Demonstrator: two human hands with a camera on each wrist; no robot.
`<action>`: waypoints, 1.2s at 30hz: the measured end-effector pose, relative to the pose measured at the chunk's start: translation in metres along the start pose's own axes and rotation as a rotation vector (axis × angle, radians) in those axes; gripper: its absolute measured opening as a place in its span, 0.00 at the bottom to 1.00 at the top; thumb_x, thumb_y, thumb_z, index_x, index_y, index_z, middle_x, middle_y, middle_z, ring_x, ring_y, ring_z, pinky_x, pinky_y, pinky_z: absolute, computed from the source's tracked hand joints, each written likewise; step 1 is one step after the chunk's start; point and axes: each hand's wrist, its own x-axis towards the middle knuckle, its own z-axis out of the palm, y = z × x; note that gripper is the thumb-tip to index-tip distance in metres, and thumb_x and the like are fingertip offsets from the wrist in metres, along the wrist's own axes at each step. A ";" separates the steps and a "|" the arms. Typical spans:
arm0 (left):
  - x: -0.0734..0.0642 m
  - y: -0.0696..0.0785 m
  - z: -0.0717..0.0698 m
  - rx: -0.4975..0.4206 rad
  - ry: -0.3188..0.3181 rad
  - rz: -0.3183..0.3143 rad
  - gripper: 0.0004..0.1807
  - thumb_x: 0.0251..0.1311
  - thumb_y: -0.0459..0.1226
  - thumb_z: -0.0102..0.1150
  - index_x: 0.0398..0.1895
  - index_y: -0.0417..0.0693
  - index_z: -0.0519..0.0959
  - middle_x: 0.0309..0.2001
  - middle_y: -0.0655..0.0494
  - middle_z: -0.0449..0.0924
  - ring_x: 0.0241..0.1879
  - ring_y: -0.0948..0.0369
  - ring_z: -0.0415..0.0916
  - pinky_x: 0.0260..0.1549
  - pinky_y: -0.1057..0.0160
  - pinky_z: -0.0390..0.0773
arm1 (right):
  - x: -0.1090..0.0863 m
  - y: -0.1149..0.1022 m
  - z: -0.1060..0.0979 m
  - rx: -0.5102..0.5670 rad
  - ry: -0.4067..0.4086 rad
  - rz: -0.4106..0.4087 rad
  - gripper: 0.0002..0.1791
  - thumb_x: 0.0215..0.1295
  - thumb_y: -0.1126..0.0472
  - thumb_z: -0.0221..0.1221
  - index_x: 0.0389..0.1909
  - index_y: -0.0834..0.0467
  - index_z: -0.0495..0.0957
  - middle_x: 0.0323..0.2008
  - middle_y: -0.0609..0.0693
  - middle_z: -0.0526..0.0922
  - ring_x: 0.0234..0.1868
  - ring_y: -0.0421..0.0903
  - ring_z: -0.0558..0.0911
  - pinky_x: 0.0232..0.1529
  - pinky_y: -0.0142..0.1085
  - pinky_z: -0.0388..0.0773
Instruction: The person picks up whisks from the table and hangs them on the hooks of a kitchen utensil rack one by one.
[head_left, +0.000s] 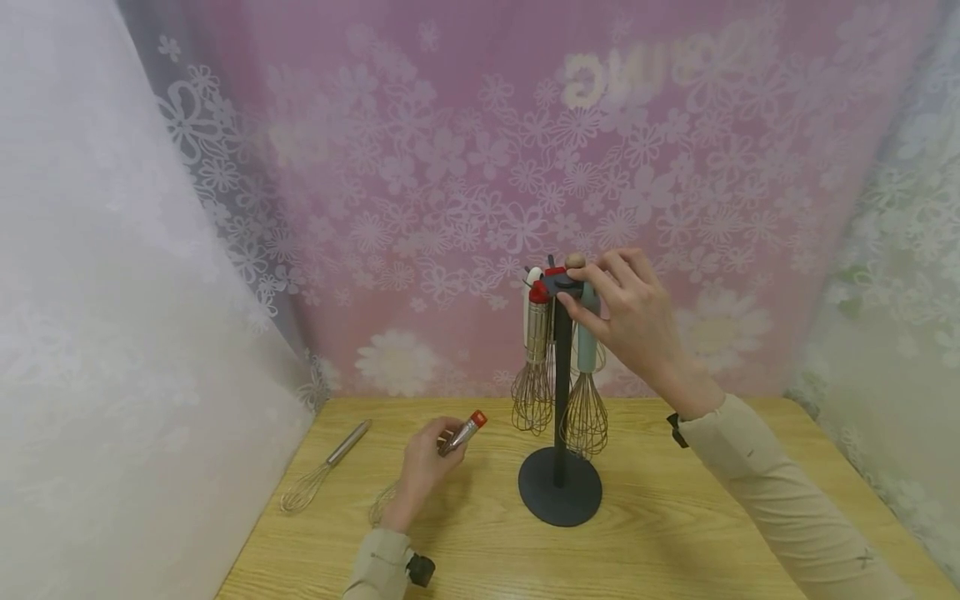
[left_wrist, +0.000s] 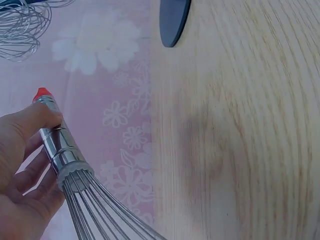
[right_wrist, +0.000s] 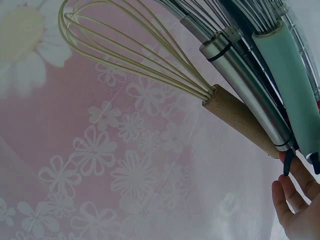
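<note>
My left hand (head_left: 423, 471) grips the metal handle of a red-tipped whisk (head_left: 467, 432) above the table; in the left wrist view its wires fan toward the bottom edge. My right hand (head_left: 633, 308) is at the head of a black stand (head_left: 561, 392), thumb and fingers pinching its top. Whisks hang around that stand: a red-topped metal one (head_left: 537, 329), a mint-handled one (head_left: 587, 346) and others partly hidden behind. In the right wrist view, a wooden-handled whisk (right_wrist: 240, 120) and a steel-handled whisk (right_wrist: 250, 90) hang close to the fingertips.
Another metal whisk (head_left: 330, 468) lies on the wooden table (head_left: 675, 533) at the left. The stand's round base (head_left: 540, 500) rests right of the left hand. Flowered pink cloth (head_left: 450, 208) hangs along the table's back, with pale cloth at both sides.
</note>
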 end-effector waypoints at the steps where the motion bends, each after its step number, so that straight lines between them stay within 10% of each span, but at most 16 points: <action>1: 0.000 0.001 0.000 -0.013 0.009 0.001 0.18 0.55 0.30 0.73 0.49 0.49 0.83 0.41 0.55 0.85 0.38 0.60 0.83 0.33 0.69 0.84 | 0.000 0.000 0.000 -0.001 -0.001 -0.001 0.19 0.67 0.52 0.66 0.46 0.65 0.83 0.35 0.61 0.77 0.45 0.62 0.72 0.46 0.52 0.76; 36: 0.013 0.051 0.001 -0.345 0.364 0.123 0.19 0.58 0.30 0.72 0.54 0.44 0.81 0.48 0.48 0.84 0.44 0.52 0.84 0.40 0.57 0.88 | 0.001 -0.002 0.001 -0.007 0.015 0.001 0.33 0.78 0.38 0.47 0.46 0.65 0.84 0.35 0.61 0.77 0.45 0.63 0.72 0.44 0.52 0.77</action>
